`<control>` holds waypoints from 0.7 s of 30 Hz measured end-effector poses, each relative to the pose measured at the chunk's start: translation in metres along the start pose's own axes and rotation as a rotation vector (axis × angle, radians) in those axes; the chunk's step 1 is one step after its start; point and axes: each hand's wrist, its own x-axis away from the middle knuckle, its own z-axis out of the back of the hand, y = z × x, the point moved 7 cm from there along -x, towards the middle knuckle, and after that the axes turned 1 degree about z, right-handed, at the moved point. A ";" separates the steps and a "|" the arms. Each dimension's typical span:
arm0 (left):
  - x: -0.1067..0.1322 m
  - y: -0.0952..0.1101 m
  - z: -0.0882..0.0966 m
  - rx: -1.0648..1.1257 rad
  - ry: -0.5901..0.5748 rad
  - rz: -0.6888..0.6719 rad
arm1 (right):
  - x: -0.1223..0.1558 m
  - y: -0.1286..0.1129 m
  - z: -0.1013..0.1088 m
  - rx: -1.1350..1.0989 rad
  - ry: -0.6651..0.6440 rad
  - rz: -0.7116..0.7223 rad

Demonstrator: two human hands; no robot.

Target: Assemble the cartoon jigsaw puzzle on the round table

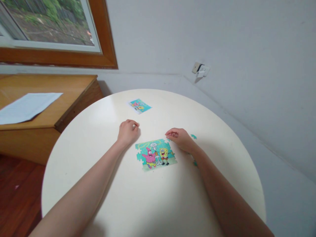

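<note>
A partly joined jigsaw puzzle [158, 154] with cartoon figures on teal lies on the white round table [148, 200]. Its left and right edges show open tabs and notches. My left hand [128, 131] rests beyond its upper left corner, fingers loosely curled, with nothing visible in them. Over the upper right corner, my right hand [179, 136] pinches thumb and fingers together at a small teal puzzle piece [168, 140], mostly hidden by the fingertips. A loose piece [194, 136] lies to the right of this hand. Another teal piece [195, 163] is partly covered by my right forearm.
A small picture card [139, 106] with the same cartoon scene lies near the table's far edge. At the left stands a wooden cabinet [76, 108] with a paper sheet [29, 105] on it. Behind are a wall with a socket [201, 70] and a window [51, 23].
</note>
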 end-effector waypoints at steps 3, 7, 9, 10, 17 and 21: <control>0.000 0.000 0.000 0.011 0.008 0.003 | 0.002 -0.005 0.001 0.040 0.021 0.023; 0.000 0.000 0.001 0.013 0.008 0.006 | 0.002 -0.006 0.003 0.056 0.044 0.034; 0.000 0.000 0.001 0.008 0.008 0.006 | 0.001 -0.002 0.002 0.032 0.032 0.018; 0.000 0.000 0.001 0.006 0.009 0.005 | 0.001 0.000 0.002 0.017 0.025 0.010; 0.000 0.000 0.000 -0.005 0.015 0.009 | -0.001 0.005 0.005 -0.072 0.039 -0.020; 0.000 -0.001 0.001 0.003 0.024 0.023 | -0.001 0.000 0.016 -0.143 0.121 -0.031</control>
